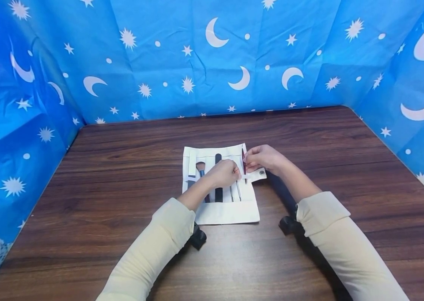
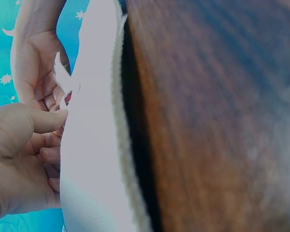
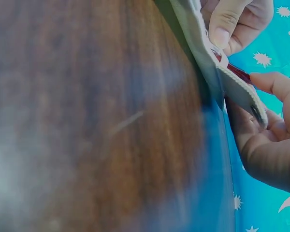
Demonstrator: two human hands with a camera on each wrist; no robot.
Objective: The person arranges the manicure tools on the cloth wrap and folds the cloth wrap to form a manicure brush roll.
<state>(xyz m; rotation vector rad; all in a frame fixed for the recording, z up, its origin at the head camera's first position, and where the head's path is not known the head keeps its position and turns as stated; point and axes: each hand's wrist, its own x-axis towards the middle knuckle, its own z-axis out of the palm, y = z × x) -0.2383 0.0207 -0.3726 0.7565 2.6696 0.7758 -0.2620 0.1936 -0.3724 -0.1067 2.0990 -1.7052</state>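
Observation:
A white cloth tool case (image 1: 227, 213) lies unfolded on the table, several slim tools standing in its pocket under a white elastic band (image 1: 191, 179). My right hand (image 1: 266, 159) pinches a slim dark red tool (image 1: 243, 156) at the case's right side; its exact kind is unclear. In the right wrist view, the red tool (image 3: 239, 72) passes through the band beside the snap tab (image 3: 241, 92). My left hand (image 1: 224, 173) pinches the band near the red tool, as the left wrist view shows with the thumb (image 2: 50, 121) against the white loop.
In the case sit a makeup brush (image 1: 201, 167), a black flat tool (image 1: 218, 159), a white-and-dark flat piece (image 1: 191, 163) and thin metal tools (image 1: 231, 194). A snap tab (image 1: 258, 173) sticks out rightward. Brown wooden table (image 1: 121, 167); blue star-patterned cloth (image 1: 174, 54) behind.

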